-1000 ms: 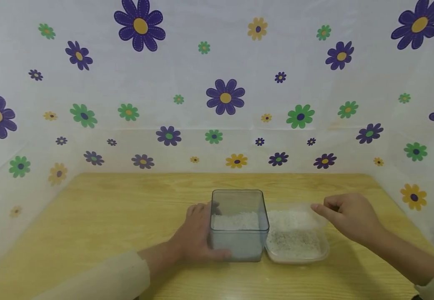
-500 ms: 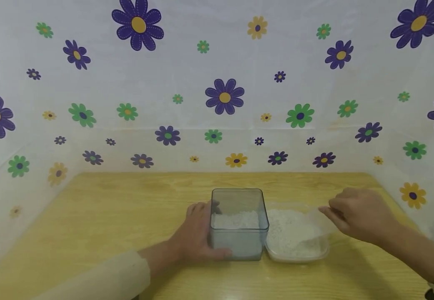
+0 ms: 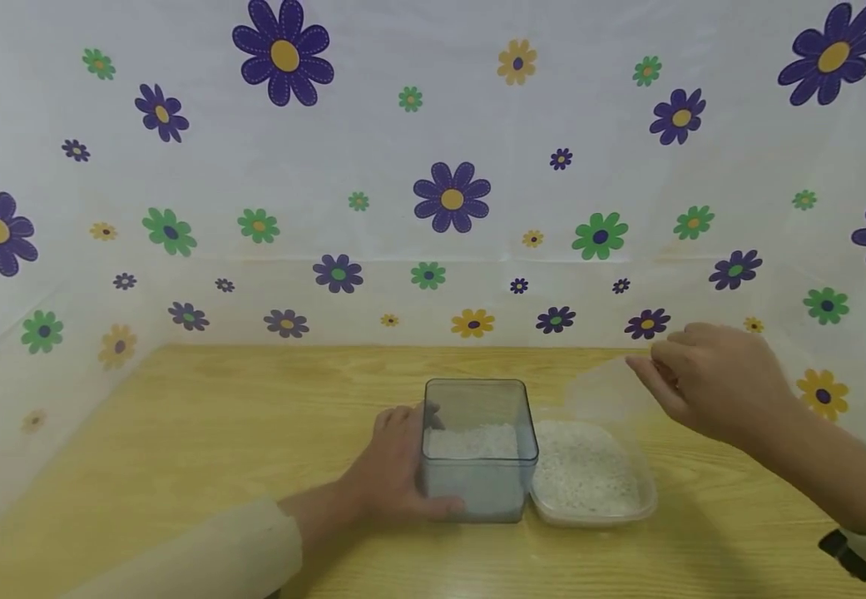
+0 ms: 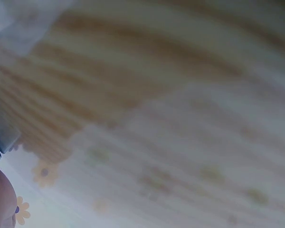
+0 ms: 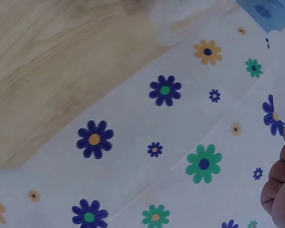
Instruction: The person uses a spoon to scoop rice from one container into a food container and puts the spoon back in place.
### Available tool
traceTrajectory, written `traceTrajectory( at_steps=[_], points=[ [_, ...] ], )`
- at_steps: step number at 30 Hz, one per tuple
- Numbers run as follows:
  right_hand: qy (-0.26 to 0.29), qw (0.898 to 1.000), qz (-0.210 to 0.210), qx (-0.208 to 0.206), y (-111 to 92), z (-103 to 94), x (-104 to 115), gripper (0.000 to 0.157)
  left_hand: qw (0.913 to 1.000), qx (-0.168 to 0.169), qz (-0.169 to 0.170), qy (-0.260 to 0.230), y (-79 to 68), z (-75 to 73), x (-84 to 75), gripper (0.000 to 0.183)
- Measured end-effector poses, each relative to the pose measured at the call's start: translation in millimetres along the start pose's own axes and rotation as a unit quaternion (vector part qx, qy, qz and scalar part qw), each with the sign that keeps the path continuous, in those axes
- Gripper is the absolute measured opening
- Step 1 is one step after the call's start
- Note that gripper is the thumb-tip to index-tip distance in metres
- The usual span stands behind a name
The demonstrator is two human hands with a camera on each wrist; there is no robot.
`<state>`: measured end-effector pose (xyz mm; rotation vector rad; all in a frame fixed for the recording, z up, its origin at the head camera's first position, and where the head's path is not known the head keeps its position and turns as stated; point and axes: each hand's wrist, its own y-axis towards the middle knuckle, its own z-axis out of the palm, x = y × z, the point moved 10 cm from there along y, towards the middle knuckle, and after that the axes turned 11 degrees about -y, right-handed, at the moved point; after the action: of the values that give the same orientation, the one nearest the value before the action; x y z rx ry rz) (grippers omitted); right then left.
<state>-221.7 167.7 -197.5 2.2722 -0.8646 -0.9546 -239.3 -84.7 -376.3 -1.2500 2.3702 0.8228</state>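
A square, see-through grey-blue box (image 3: 476, 491) with white grains inside stands on the table. My left hand (image 3: 391, 474) grips its left side, thumb along the front and fingers toward the back; the left wrist view catches just part of this hand (image 4: 1, 197) at its edge. Touching or close to the box on the right is a clear shallow plastic tub (image 3: 645, 503) holding white grains (image 3: 582, 470). Above the tub's back, my right hand (image 3: 728, 383) pinches a thin, translucent white scraper-like sheet (image 3: 605, 391). What lies on the sheet, if anything, is too faint to tell.
The wood-grain table (image 3: 253, 416) reaches back to a white flower-print cloth (image 3: 373, 141), which also rises on both sides. A dark band (image 3: 848, 556) shows at the right wrist.
My right hand dips the translucent sheet into the tub, then lifts it above the tub's back. The grains in the tub look rearranged. My left hand and the box stay put.
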Motion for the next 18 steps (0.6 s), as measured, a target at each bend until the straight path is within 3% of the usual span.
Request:
traceTrajectory(
  at_steps=[3, 7, 14, 18],
  points=[
    [0.031, 0.998, 0.046, 0.021, 15.1, 3.0, 6.7, 0.041, 1.0, 0.001, -0.006, 0.001, -1.8, 1.4, 2.5, 0.11],
    [0.066, 0.996, 0.047, 0.046, 32.7, 10.4, 32.8, 0.015, 0.9999, 0.003, -0.013, 0.001, -0.8, 4.0, 5.0, 0.111],
    [0.064, 0.994, -0.048, 0.07, 53.9, 31.2, 95.5, 0.012, 0.9999, -0.008, -0.001, -0.008, -0.5, -0.7, 0.1, 0.112],
    [0.084, 0.982, -0.11, 0.126, 59.4, 51.9, 129.5, 0.013, 0.9999, -0.005, 0.005, -0.007, 0.1, 0.5, 0.2, 0.114]
  ],
)
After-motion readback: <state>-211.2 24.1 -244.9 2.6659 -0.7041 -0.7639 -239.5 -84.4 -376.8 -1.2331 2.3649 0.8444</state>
